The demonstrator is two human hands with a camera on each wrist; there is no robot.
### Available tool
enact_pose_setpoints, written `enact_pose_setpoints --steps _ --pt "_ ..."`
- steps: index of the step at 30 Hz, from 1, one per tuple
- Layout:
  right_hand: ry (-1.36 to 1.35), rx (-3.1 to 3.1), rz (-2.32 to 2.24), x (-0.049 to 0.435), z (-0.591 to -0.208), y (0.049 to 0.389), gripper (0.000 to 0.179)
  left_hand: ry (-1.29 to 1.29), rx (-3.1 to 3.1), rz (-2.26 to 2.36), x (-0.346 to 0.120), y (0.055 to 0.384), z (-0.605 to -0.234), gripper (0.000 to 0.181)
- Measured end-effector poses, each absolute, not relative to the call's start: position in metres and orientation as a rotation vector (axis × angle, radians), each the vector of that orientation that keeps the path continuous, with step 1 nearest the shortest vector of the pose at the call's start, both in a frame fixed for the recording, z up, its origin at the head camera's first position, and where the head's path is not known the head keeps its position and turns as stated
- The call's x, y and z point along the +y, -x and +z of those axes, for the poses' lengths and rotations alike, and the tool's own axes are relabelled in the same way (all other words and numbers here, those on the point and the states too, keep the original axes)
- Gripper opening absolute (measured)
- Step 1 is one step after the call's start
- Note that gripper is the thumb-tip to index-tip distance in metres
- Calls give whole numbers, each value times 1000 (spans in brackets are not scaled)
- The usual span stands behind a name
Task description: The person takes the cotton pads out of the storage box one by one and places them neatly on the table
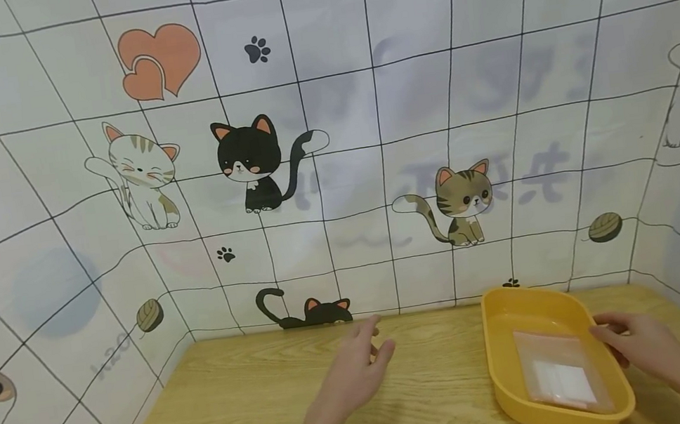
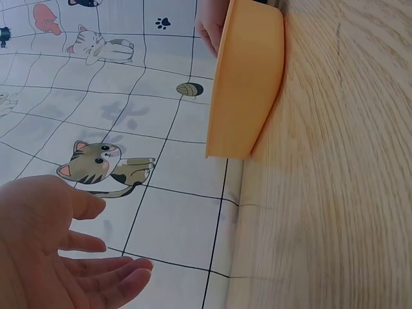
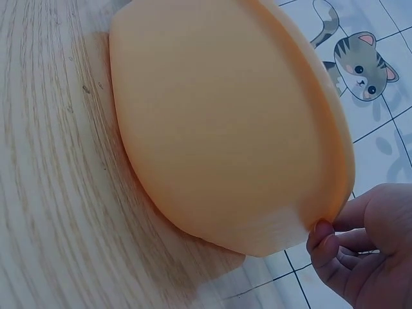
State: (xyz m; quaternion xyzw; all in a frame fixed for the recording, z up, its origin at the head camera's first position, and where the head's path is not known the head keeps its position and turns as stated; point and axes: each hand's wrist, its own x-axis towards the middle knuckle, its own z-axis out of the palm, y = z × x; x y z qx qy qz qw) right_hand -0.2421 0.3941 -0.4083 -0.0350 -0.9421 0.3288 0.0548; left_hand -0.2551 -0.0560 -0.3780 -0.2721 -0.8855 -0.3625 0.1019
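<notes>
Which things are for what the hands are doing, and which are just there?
Probably for the job:
yellow tray
see-through bag inside the tray
right hand, gripping the tray
left hand, empty

Just there:
wooden table
cat-patterned backdrop

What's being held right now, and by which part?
The right hand grips the yellow tray by its right-side rim; the left hand holds nothing.

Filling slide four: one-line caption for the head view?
Right hand grips a yellow tray holding a plastic bag; left hand hovers open above the wooden table.
</notes>
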Motion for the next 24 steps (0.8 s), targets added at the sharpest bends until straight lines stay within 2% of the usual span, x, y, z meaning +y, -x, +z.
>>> enact_pose_setpoints --steps 11,24 --pt "96 -2866 973 393 -406 239 55 826 -2590 -1138 -36 254 -370 46" --pt "95 -2849 981 390 -407 241 55 862 -2550 -1273 -17 249 -364 44"
